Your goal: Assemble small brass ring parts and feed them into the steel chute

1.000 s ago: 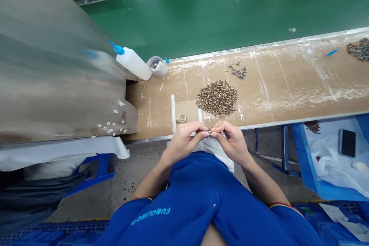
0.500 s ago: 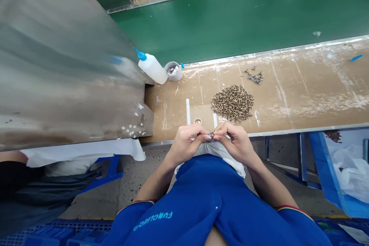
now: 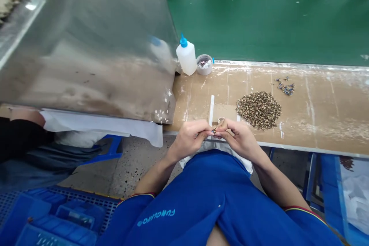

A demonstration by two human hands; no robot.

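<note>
Tiny metal part (image 3: pixel 215 131) pinched between 2 hands

The left hand (image 3: pixel 188 136) and right hand (image 3: pixel 238 136) are both closed in a fingertip pinch on the tiny metal part, held together above the near edge of the table (image 3: pixel 323 130). It shows a fleck of blue, but the fingers hide most of it. It looks light, stiff and easily dropped, so a firm hold at its ends seems safest. Just beyond the hands lies a heap of small brass-coloured parts (image 3: pixel 258 110), with a scatter of blue-and-metal parts (image 3: pixel 285 88) farther right and a white squeeze bottle (image 3: pixel 186 57) far left
</note>
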